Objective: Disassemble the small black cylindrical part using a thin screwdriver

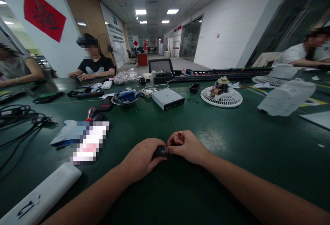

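Observation:
Both my hands meet low on the dark green table (232,142). My left hand (143,158) is closed around a small dark cylindrical part (160,151), of which only one end shows. My right hand (187,146) is closed on a thin screwdriver (176,131) with a reddish handle; its shaft points up and away from me. The right fingers also touch the dark part where the two hands meet.
A white fan grille with a motor (221,96) and a grey disc drive (168,98) lie further back. A bowl of blue items (125,97), black cables (20,118), papers (77,134) and a white casing (38,197) are on the left. Other people sit left and far right.

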A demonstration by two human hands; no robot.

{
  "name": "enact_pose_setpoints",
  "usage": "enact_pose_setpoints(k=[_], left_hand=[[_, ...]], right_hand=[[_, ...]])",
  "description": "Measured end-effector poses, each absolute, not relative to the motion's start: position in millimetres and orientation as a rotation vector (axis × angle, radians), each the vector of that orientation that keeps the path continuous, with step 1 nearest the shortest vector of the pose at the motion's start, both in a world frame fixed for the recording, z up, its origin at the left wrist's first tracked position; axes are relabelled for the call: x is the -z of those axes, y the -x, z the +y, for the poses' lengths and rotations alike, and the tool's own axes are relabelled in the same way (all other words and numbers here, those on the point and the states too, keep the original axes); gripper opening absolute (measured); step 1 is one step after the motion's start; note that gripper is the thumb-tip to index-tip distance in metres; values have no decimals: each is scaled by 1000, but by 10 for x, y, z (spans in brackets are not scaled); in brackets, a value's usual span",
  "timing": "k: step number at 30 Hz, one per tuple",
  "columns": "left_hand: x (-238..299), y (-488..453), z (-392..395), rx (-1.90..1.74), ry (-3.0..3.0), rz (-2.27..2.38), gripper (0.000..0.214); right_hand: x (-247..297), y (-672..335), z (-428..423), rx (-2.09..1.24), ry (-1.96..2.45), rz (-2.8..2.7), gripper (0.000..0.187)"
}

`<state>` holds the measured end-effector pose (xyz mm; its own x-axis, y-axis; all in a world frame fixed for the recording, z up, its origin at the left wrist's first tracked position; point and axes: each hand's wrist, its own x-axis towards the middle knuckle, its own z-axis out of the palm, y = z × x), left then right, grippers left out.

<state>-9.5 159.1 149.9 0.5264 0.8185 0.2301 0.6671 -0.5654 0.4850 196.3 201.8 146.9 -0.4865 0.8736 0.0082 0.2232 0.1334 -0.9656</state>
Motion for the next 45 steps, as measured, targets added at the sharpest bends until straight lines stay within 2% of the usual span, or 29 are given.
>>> enact_pose_setpoints(k=[3,7,10,12,16,19,39,45], left_hand=[[-1494,101,1586,-601,-2503,1142,23],[-1479,78,1585,-773,-2447,1213,25],[-1467,65,1606,-927,-2303,1398,26],[-1465,82,1639,-996,-2193,1520,27],[-1476,171,1723,-1133,-2043,1708,27],[-1484,231,1766,-1173,-2015,1793,26],[-1469,202,1733,-1057,-2206,1600,22],[-1476,199,1729,-1003,-2246,1558,23]], right_hand=[[-1467,-1949,2006,-1413,1049,-1814,27],[-1500,-1944,1957,-1443,1002,-1767,24],[-1515,-1987,1955,-1407,864,-1657,34],[-1524,-2037,1990,-1245,856,-1670,38],[-1552,-2125,2113,-800,1058,-1923,21],[-1567,-2145,2173,-672,1100,-1972,21],[-1603,-2146,2131,-614,1068,-2042,19],[-1597,-2139,2133,-778,1065,-1991,18]])
